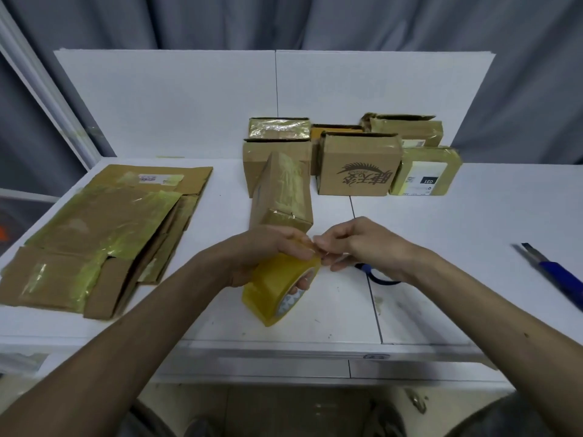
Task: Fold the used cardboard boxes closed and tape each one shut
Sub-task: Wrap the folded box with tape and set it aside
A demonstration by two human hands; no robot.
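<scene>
Left hand (268,257) grips the tape roll (277,288) above the desk (441,231), and right hand (356,244) pinches the roll's loose end. Just behind the roll lies 1 box (284,197), folded shut and likely next for taping. Farther behind the roll stands a cluster of boxes (356,165); whether all are sealed I cannot tell. Left of the roll, flattened cardboard (104,228) waits unfolded, so plenty seems left. Well right of the roll lies a knife (555,275).
</scene>
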